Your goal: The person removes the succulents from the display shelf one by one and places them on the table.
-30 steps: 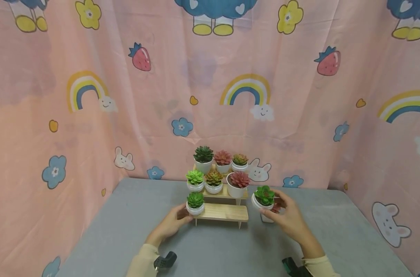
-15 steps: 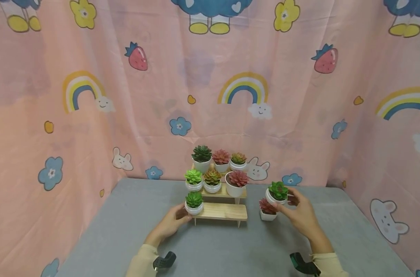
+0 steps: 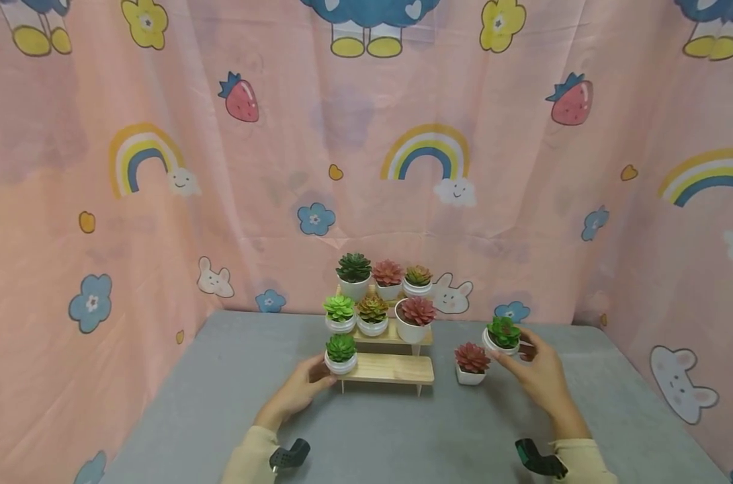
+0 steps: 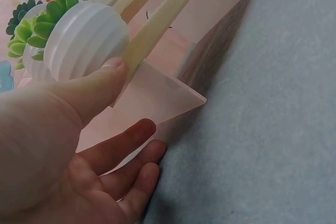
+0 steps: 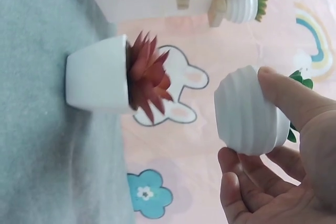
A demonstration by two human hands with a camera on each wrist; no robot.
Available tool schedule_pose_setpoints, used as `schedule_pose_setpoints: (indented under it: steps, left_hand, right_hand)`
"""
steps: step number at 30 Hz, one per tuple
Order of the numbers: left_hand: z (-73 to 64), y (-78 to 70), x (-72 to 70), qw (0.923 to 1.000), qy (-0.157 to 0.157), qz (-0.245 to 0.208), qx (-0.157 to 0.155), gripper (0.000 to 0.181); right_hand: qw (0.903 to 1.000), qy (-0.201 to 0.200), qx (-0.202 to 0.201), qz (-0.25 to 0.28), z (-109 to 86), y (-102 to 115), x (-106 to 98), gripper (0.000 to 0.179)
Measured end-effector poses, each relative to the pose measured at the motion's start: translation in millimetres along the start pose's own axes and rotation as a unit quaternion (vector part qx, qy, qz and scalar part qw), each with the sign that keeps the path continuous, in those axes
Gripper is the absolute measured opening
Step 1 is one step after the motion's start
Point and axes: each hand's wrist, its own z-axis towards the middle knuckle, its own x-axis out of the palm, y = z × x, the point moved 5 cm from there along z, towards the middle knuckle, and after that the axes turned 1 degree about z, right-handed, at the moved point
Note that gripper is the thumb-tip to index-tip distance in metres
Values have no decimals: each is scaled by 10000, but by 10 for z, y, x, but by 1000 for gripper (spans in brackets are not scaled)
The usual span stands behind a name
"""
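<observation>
1. Head view: a three-tier stand of pale wooden boards (image 3: 396, 368) stands on the grey table (image 3: 269, 349). Its top tier carries a dark green succulent (image 3: 354, 269), a dusty pink succulent (image 3: 387, 277) and an orange-green succulent (image 3: 417, 279); its middle tier carries a lime green succulent (image 3: 340, 311), a bronze-green succulent (image 3: 373, 314) and a deep pink succulent (image 3: 416, 317), all in white pots. These two tiers look finished. The bottom tier seems only begun: a leafy green succulent in a round white pot (image 3: 340, 354) sits at its left end, with bare wood beside it.

2. Also there, two plants are off the stand and look left to place: a red succulent in a square white pot (image 3: 471, 363) upright on the table, and a glossy green succulent in a ribbed white pot (image 3: 502, 335), held up by the right hand (image 3: 544, 380). The left hand (image 3: 299, 388) is at the bottom tier's left end.

3. Left wrist view: the thumb rests at the board's end against the round pot; the fingers are loosely spread below, gripping nothing visible.

4. Right wrist view: thumb and fingers pinch the ribbed pot from opposite sides, apart from the square one.
</observation>
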Motion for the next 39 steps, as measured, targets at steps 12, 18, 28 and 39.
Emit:
schedule_pose_setpoints:
  steps: [12, 18, 28, 39]
  left_hand:
    - [38, 17, 59, 9999, -8, -101, 48, 59]
    - [29, 6, 63, 10000, -12, -98, 17, 58]
    - [4, -3, 25, 9999, 30, -122, -52, 59]
    - [0, 12, 8, 9997, -5, -143, -179, 59]
  right_hand:
    - [9994, -117, 320, -1, 31, -204, -82, 77]
    - [9988, -97, 442, -187, 43, -315, -79, 77]
    - [9970, 203, 734, -140, 53, -462, 27, 78]
    - [9948, 522, 806, -330, 68, -587, 117, 76]
